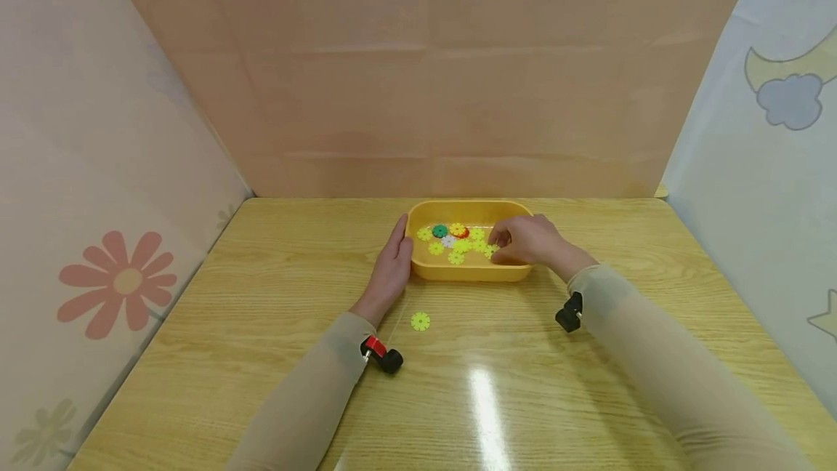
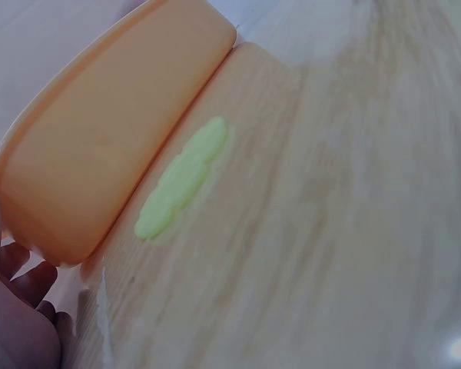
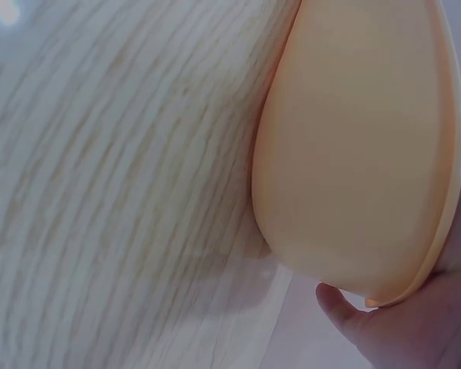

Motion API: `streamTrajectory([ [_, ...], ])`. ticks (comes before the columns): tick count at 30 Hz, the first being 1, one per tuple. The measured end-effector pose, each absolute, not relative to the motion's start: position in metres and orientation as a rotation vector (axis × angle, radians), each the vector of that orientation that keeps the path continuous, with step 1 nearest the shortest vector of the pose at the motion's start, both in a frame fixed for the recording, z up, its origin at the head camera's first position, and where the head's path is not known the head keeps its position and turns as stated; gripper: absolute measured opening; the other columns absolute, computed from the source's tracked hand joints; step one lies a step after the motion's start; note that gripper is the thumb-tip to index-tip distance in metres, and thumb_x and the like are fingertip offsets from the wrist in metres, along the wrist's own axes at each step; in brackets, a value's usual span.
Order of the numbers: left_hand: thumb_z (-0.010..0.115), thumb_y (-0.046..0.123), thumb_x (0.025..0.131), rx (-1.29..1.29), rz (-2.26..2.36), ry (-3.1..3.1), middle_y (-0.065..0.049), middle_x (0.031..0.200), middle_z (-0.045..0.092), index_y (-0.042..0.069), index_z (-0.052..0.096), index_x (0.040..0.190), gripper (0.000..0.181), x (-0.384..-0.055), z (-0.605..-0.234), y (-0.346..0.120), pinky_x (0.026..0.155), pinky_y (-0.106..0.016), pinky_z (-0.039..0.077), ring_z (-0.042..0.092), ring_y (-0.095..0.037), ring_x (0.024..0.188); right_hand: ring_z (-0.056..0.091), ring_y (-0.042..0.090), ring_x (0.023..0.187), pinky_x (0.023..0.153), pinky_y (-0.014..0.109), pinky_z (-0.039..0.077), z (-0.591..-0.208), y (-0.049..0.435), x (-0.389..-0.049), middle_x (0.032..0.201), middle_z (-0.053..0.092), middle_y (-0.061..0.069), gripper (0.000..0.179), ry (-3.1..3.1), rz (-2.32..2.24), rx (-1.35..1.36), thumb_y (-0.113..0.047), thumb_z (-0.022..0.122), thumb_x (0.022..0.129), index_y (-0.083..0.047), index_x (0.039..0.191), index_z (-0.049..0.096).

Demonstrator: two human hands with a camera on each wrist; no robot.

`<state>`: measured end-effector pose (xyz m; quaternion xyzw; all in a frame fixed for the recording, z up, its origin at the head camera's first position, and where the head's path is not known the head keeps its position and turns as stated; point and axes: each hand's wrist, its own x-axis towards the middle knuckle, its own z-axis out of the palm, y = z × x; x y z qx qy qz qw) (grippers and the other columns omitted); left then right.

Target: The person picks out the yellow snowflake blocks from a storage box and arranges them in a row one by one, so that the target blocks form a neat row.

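Observation:
A yellow plastic tray [image 1: 471,272] stands on the table with several small notched discs in it. Most of them are yellow, like the yellow disc [image 1: 455,258]; there is also a green disc [image 1: 439,231], a white disc [image 1: 447,241] and a partly covered red disc [image 1: 466,232]. My left hand [image 1: 390,260] holds the tray's left end, fingertips curled at its outer wall in the left wrist view. Over the right rim reaches my right hand [image 1: 528,240], its thumb and fingertips bent around a yellow disc [image 1: 492,251]. Whether they pinch it is unclear. One finger stays outside the wall.
A single yellow disc [image 1: 421,321] lies on the wooden table [image 1: 294,260] in front of the tray, near my left wrist. An upright tan panel [image 1: 425,93] borders the table's back, and pale printed panels stand at both sides.

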<state>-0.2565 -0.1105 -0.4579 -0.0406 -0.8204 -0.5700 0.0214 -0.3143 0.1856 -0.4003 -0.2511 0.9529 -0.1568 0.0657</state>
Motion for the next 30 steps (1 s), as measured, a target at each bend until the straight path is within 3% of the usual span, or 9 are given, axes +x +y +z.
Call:
streamTrajectory([
  [10,0.032,0.036,0.12,-0.117,-1.766,-2.546,0.005,0.182,0.023,0.022,0.019,0.179,0.062,-0.258,-0.461,-0.112,0.135,-0.045,0.019,0.02,-0.018,0.167,0.072,0.021,0.094,0.1,0.056,0.049,-0.402,0.185,-0.313,0.101,0.081,-0.004,0.029,2.885,-0.569,-0.719,-0.032,0.087,0.096,-0.012,0.117,0.086],
  [16,0.032,0.037,0.12,-0.113,-1.744,-2.547,0.004,0.182,0.024,0.022,0.019,0.179,0.062,-0.258,-0.461,-0.112,0.135,-0.046,0.02,0.021,-0.019,0.167,0.071,0.023,0.094,0.098,0.054,0.051,-0.407,0.187,-0.314,0.105,0.081,-0.001,0.033,2.882,-0.739,-0.683,-0.033,0.087,0.098,-0.009,0.121,0.085],
  [23,0.032,0.038,0.12,-0.082,-1.756,-2.556,0.005,0.182,0.023,0.024,0.019,0.179,0.063,-0.256,-0.461,-0.111,0.135,-0.046,0.019,0.021,-0.02,0.167,0.069,0.025,0.095,0.113,0.062,0.039,-0.412,0.192,-0.313,0.101,0.08,0.001,0.033,2.94,-0.901,-0.758,-0.031,0.085,0.1,-0.007,0.122,0.084],
  [30,0.032,0.037,0.12,-0.1,-1.762,-2.541,0.005,0.182,0.024,0.024,0.019,0.179,0.062,-0.256,-0.461,-0.11,0.135,-0.045,0.019,0.021,-0.019,0.167,0.066,0.031,0.105,0.105,0.059,0.045,-0.403,0.193,-0.304,0.106,0.08,0.005,0.034,3.025,-0.976,-0.713,-0.03,0.086,0.099,-0.008,0.125,0.083],
])
